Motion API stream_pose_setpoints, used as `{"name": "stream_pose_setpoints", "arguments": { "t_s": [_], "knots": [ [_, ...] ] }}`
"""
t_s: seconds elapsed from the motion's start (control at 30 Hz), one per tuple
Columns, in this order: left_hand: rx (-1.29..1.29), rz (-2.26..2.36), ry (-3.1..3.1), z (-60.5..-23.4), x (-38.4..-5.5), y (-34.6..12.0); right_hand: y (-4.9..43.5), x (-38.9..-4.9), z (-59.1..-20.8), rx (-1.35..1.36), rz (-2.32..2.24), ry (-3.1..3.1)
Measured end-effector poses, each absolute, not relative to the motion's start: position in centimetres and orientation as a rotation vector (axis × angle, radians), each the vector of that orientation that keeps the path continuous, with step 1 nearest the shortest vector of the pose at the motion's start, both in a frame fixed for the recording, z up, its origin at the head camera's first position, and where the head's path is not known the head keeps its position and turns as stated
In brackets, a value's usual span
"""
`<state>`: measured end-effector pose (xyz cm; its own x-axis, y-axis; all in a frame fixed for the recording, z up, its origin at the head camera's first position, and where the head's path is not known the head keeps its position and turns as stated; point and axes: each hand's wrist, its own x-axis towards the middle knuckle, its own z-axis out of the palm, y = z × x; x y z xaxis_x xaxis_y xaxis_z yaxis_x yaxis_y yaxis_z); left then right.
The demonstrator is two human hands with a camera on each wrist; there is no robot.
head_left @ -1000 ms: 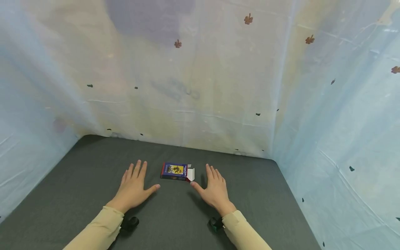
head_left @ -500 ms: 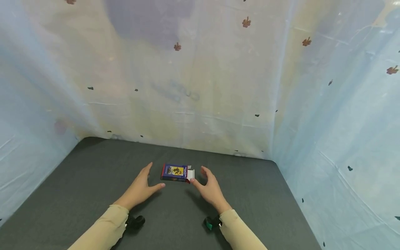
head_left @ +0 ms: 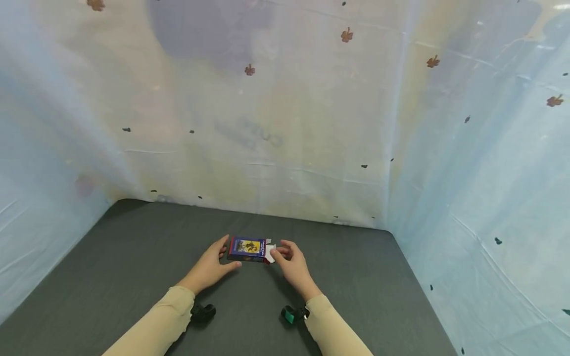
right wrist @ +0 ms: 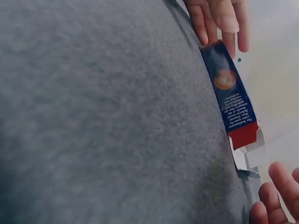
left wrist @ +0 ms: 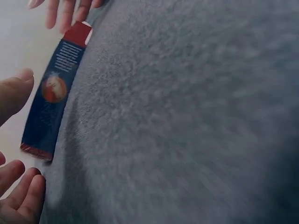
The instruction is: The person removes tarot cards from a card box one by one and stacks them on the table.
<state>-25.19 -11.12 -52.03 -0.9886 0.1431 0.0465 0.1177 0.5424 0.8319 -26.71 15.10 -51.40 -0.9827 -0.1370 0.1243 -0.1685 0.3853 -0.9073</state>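
A small blue card box (head_left: 247, 247) with a yellow picture on top lies flat on the dark grey surface. Its right end is unfolded, with a white flap (head_left: 269, 253) sticking out. My left hand (head_left: 208, 267) is at the box's left end, fingers loosely bent and thumb apart, in front of the near side. In the left wrist view a gap shows between these fingers and the box's end (left wrist: 37, 151). My right hand (head_left: 295, 269) is at the flap, its thumb overlapping it in the head view. The right wrist view shows its fingers (right wrist: 273, 198) just short of the flap.
The grey padded surface (head_left: 156, 237) has a rounded far edge. A pale, patterned plastic sheet (head_left: 267, 123) hangs behind it and along both sides. Black straps (head_left: 202, 312) sit at the wrists below the sleeves.
Both hands have moved inward to the two ends of the box. Their fingers have gone from spread and straight to bent. The box stays in its place on the surface.
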Motion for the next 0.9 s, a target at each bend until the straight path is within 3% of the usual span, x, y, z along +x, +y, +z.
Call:
{"name": "stream_pose_setpoints", "arguments": {
  "t_s": [0.37, 0.9],
  "knots": [
    [0.348, 1.413, 2.744, -53.3, -27.8, -11.2, 14.6, -28.0, -51.8, 0.320, 1.673, -2.700],
    [0.380, 1.383, 2.659, -53.4, -27.4, -12.5, 14.7, -27.8, -51.9, 0.333, 1.665, -2.765]
  ]
}}
